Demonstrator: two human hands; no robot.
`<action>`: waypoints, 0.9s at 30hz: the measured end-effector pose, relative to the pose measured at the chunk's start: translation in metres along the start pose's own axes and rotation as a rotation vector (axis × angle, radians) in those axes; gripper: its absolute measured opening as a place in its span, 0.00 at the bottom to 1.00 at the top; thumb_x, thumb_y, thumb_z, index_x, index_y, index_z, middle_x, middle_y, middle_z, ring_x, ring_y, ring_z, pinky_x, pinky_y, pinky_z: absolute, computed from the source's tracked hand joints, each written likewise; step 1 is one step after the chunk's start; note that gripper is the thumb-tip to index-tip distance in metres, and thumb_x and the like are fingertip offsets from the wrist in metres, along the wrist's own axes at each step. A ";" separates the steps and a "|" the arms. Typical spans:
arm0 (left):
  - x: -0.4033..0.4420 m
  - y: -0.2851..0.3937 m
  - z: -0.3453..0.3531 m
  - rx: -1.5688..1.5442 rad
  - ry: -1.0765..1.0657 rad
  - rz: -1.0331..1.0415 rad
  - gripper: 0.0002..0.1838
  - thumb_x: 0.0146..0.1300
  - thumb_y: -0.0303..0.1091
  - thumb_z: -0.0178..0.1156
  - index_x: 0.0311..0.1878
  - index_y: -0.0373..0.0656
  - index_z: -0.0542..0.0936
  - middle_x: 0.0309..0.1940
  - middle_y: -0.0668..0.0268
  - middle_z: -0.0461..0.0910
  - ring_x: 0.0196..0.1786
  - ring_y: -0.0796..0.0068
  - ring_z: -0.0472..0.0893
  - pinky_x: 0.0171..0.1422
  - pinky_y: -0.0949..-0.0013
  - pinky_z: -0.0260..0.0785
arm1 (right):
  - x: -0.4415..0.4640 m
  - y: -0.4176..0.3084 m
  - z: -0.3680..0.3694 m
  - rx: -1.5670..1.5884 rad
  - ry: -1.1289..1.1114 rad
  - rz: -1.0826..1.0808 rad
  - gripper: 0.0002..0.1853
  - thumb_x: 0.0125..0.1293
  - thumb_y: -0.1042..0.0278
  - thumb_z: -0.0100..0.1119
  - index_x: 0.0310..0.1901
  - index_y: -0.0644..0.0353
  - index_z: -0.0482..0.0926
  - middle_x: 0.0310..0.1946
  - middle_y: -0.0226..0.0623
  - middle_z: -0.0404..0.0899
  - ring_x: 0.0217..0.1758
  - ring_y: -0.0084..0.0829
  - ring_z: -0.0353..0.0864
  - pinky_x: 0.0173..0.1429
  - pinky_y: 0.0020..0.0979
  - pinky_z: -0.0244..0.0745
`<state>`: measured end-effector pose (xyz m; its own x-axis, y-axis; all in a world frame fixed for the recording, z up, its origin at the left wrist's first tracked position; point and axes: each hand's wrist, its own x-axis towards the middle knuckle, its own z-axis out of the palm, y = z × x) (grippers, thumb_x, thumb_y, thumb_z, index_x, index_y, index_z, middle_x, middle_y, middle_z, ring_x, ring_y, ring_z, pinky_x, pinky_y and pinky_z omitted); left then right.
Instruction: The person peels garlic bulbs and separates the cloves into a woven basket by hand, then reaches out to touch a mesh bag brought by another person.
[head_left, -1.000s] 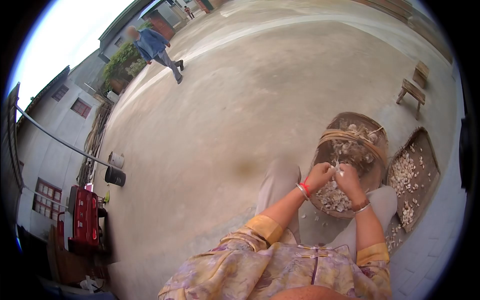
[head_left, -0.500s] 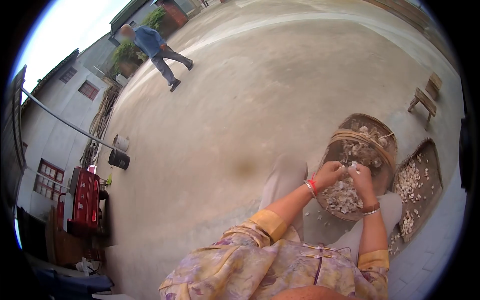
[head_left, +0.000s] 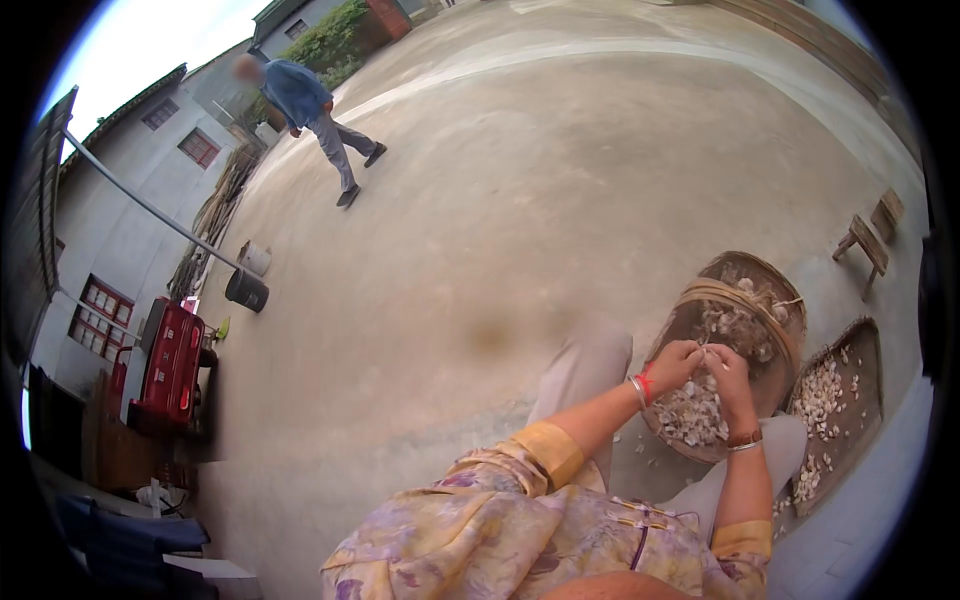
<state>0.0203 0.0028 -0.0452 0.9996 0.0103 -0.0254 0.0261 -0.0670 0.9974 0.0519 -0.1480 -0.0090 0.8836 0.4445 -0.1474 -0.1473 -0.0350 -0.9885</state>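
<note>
My left hand [head_left: 677, 366] and my right hand [head_left: 729, 372] meet over a woven basket [head_left: 768, 378], both with fingers pinched. Between the fingertips is a small pale piece, apparently a garlic clove, mostly hidden by the fingers. Papery garlic skins [head_left: 692, 416] fill the near part of the basket, below my hands. Beyond the basket's arched handle [head_left: 738, 296] lie garlic bulbs [head_left: 768, 300] with dry stalks. To the right, a flat scoop-shaped woven tray [head_left: 858, 412] bears many loose garlic cloves [head_left: 818, 388].
A small wooden stool [head_left: 862, 248] stands at the right. Across the concrete yard walks a person [head_left: 320, 125] in a blue jacket. At the left are a red vehicle [head_left: 172, 365], a black bucket [head_left: 246, 290] and a white bucket [head_left: 255, 257]. My knees flank the basket.
My hands have come closer together, fingertips now touching. The view has shifted, so the basket and tray sit lower in it. The person in the yard has taken a step.
</note>
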 end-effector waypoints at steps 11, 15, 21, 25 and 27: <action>0.002 -0.005 0.003 0.002 0.116 -0.007 0.10 0.66 0.35 0.57 0.36 0.36 0.74 0.22 0.67 0.77 0.21 0.83 0.74 0.23 0.75 0.67 | 0.005 0.010 -0.001 -0.046 0.011 -0.066 0.08 0.62 0.75 0.56 0.43 0.64 0.77 0.34 0.27 0.78 0.35 0.17 0.74 0.40 0.21 0.71; -0.004 0.019 -0.001 0.182 0.192 0.127 0.06 0.61 0.29 0.60 0.37 0.36 0.77 0.25 0.67 0.79 0.29 0.83 0.76 0.34 0.74 0.70 | -0.003 0.001 -0.001 0.128 -0.021 0.020 0.10 0.64 0.72 0.55 0.47 0.62 0.76 0.36 0.26 0.76 0.36 0.16 0.73 0.39 0.20 0.72; -0.006 0.036 -0.004 0.400 0.222 0.452 0.11 0.54 0.18 0.59 0.41 0.40 0.80 0.28 0.63 0.80 0.28 0.77 0.78 0.35 0.74 0.70 | -0.006 0.003 -0.013 0.404 -0.036 0.233 0.16 0.70 0.53 0.53 0.44 0.60 0.77 0.33 0.26 0.75 0.26 0.19 0.75 0.28 0.22 0.71; -0.007 0.046 -0.001 0.359 0.195 0.469 0.14 0.50 0.15 0.56 0.39 0.40 0.81 0.30 0.61 0.81 0.32 0.69 0.80 0.37 0.71 0.72 | -0.003 0.010 -0.018 0.485 -0.154 0.263 0.14 0.69 0.56 0.55 0.45 0.59 0.77 0.33 0.25 0.76 0.28 0.17 0.76 0.28 0.20 0.71; -0.005 0.044 -0.003 0.361 0.175 0.540 0.15 0.48 0.14 0.56 0.39 0.40 0.81 0.31 0.59 0.81 0.35 0.62 0.81 0.39 0.67 0.73 | -0.005 -0.001 -0.014 0.514 -0.142 0.261 0.13 0.69 0.57 0.56 0.45 0.58 0.77 0.33 0.24 0.76 0.29 0.17 0.76 0.29 0.20 0.71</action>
<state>0.0165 0.0025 -0.0011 0.8578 0.0412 0.5124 -0.4457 -0.4370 0.7813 0.0536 -0.1631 -0.0081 0.7264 0.5958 -0.3426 -0.5795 0.2629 -0.7714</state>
